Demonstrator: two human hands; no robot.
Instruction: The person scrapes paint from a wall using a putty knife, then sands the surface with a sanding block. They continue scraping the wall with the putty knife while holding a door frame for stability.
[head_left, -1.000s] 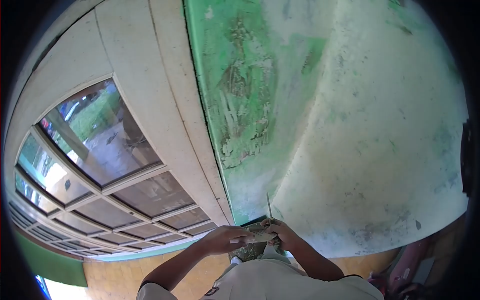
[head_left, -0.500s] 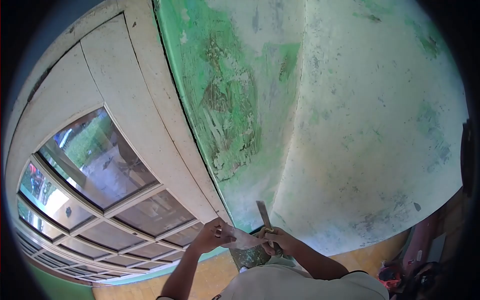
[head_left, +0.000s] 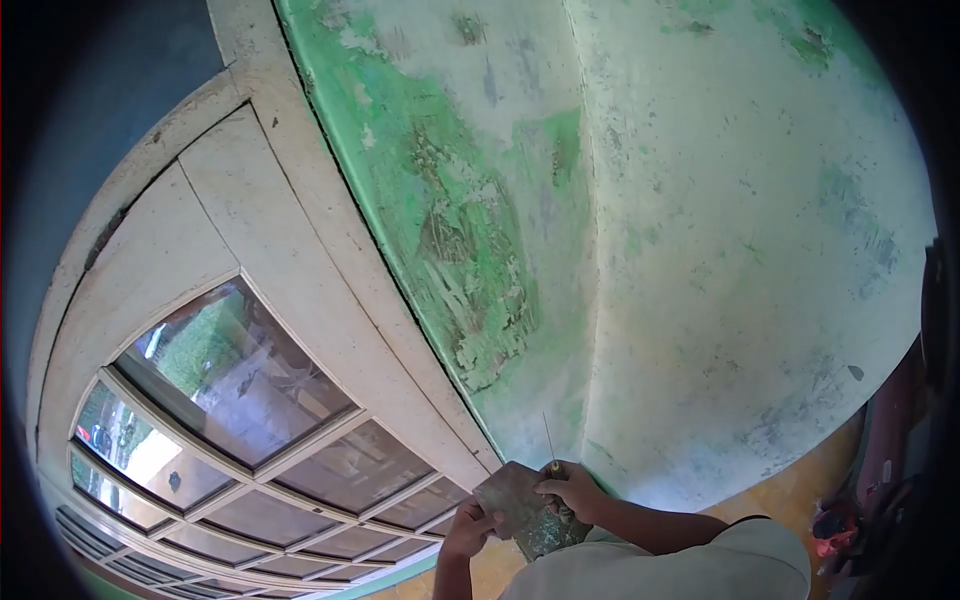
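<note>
My left hand (head_left: 468, 530) is closed on the near left edge of a thin brownish-grey sheet (head_left: 512, 500), which looks like sandpaper. The sheet's face is tilted up towards me. My right hand (head_left: 578, 490) grips a scraper by its handle, and its thumb reaches over the sheet's right side. The scraper blade (head_left: 547, 438) points up at the wall and shows edge-on as a thin line. Most of the handle is hidden in the fingers. Both hands are low in front of my body, below the patchy green wall strip (head_left: 470, 250).
A white door frame (head_left: 330, 200) with a paned door (head_left: 300, 440) stands on the left. The pale wall (head_left: 740, 300) on the right meets the green strip at a corner. Below my hands is a speckled dark surface (head_left: 548, 538). Red and dark items (head_left: 835, 530) lie at the lower right.
The sheet has turned from nearly flat to face me, and my left hand has moved right and down. The scraper has rotated from broad side to edge-on. The view has shifted.
</note>
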